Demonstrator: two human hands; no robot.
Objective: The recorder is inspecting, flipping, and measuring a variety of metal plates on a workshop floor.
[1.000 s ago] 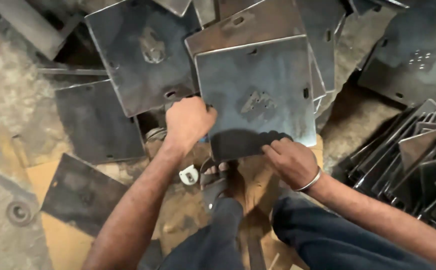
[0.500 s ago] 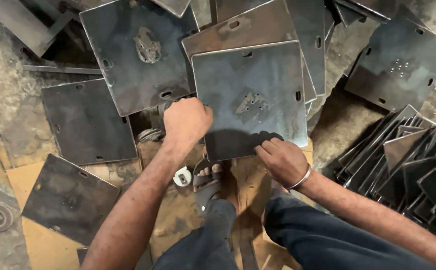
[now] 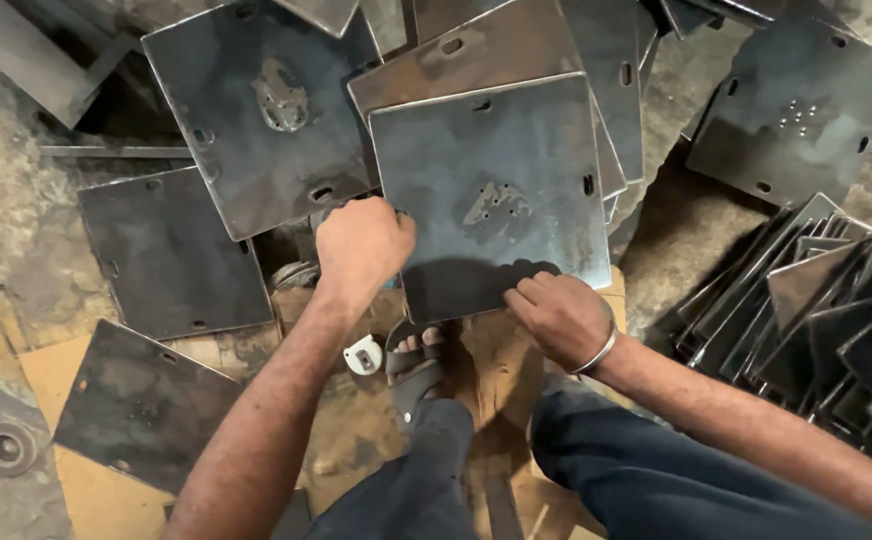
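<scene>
Both hands were on the square steel plate [image 3: 496, 190], the grey sheet with a cluster of small holes near its middle and a slot at its right edge, and that plate was the thing to watch. The left hand [image 3: 361, 245] was closed over the plate's left edge near the lower corner, fingers curled down out of sight behind the metal. The right hand [image 3: 556, 315] gripped the plate's bottom edge, fingertips [image 3: 531, 290] pressed onto the dark lower face, a metal bangle [image 3: 601, 350] on the wrist just below. The plate lay on top of a fanned stack of similar plates [image 3: 516, 45] that showed behind its upper edge. To the plate's left, another steel sheet [image 3: 256, 110] with an oval mark lay flat, and a darker one [image 3: 171, 255] below that. Far to the plate's right, a row of plates stood on edge [image 3: 816, 310], leaning against each other. Just under the plate's lower left corner, a sandalled foot [image 3: 414, 360] rested on a wooden board [image 3: 496, 370], with a small white round piece [image 3: 363, 355] beside it. No bins or boxes were visible.
</scene>
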